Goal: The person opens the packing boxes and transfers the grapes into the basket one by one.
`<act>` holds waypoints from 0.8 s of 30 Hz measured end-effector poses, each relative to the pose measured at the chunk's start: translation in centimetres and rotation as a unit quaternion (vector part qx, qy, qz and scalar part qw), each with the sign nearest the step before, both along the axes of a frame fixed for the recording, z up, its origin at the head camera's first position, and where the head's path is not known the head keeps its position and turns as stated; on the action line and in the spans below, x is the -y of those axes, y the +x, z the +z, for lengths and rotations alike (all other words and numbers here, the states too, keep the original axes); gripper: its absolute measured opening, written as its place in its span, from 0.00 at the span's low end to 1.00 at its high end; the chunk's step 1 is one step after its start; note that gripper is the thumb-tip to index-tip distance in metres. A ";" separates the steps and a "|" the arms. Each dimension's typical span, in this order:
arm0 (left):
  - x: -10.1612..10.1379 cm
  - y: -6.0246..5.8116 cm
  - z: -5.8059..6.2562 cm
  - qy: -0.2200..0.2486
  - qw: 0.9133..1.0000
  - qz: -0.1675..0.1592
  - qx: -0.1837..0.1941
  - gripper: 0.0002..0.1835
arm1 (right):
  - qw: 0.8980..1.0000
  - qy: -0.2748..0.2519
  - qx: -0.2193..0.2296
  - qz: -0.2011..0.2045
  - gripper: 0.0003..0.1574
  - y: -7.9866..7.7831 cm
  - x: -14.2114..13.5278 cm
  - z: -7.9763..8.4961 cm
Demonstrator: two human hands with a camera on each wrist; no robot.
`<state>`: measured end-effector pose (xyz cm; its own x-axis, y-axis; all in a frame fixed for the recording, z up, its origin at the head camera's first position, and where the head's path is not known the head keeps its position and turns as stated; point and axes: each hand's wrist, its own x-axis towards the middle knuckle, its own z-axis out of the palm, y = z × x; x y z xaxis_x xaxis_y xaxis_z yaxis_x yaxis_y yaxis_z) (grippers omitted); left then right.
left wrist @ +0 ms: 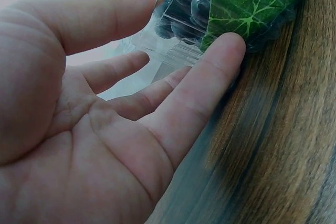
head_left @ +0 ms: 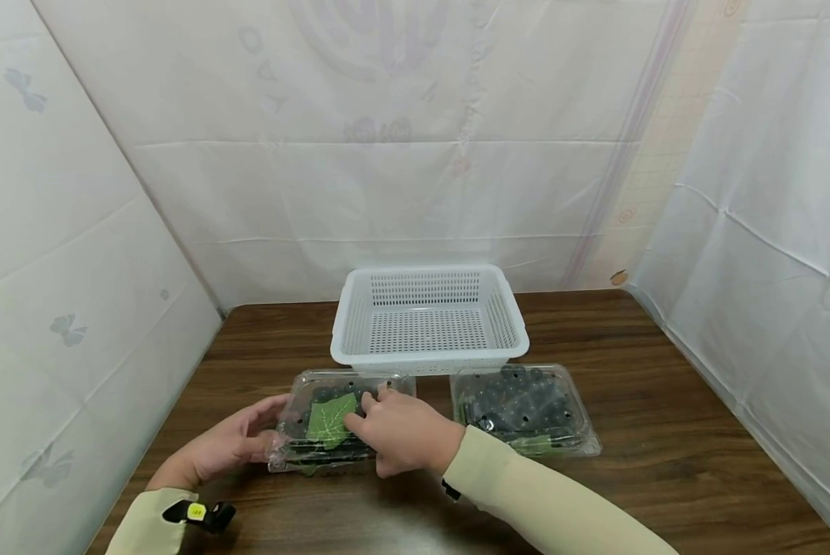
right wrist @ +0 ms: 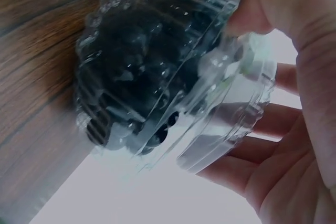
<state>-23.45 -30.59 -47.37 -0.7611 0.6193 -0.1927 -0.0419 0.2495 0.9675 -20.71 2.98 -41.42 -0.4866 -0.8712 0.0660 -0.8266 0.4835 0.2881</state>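
Observation:
A clear plastic clamshell box [head_left: 298,420] of dark round grapes [head_left: 323,393] sits on the table, a green leaf [head_left: 331,420] showing through its lid. At its left end is my left hand [head_left: 230,439]; the left wrist view shows the fingers fairly straight, the thumb tip at the plastic edge and one fingertip near the leaf. My right hand [head_left: 411,428] reaches over the box's right end. In the right wrist view its thumb presses the plastic rim, with the other fingers on the far side of the clear wall. That hand hides much of the box from the head camera.
A second clamshell box [head_left: 525,408] of dark grapes lies to the right, close to my right wrist. Behind both boxes stands a white slotted basket [head_left: 428,358]. White sheets [head_left: 387,193] hang behind and on both sides of the wooden table [head_left: 664,462].

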 end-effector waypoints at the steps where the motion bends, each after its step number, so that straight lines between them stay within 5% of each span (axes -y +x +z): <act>1: 0.0 0.0 0.0 0.000 1.000 -0.001 0.000 0.42 | 1.000 0.002 0.002 -0.002 0.34 0.0 0.1 0.0; 15: 0.1 0.0 -0.1 -0.002 1.000 0.001 -0.004 0.42 | 0.999 -0.010 0.041 -0.004 0.30 -0.4 0.5 0.6; 24: -0.1 0.0 0.0 0.002 1.000 0.002 -0.002 0.42 | 0.992 -0.013 0.124 -0.009 0.32 -1.1 0.4 1.7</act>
